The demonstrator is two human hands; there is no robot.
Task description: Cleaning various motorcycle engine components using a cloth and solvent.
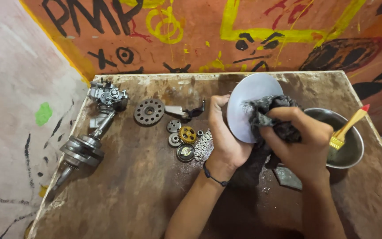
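On the stained worktop (124, 186) lie a crankshaft (82, 148), a small carburettor-like part (108, 95), a large gear (149, 112), smaller gears (183, 138) and a chain (203, 144); a yellow brush (345, 130) rests in a metal bowl (348, 152)

Your round pale-grey metal disc (248, 104) looks smooth and matt; the dark, frayed cloth rag (270, 121) on it is rough. At three o'clock sits a glossy steel bowl (354, 152). The brown wooden desk (133, 190) is stained and dull.
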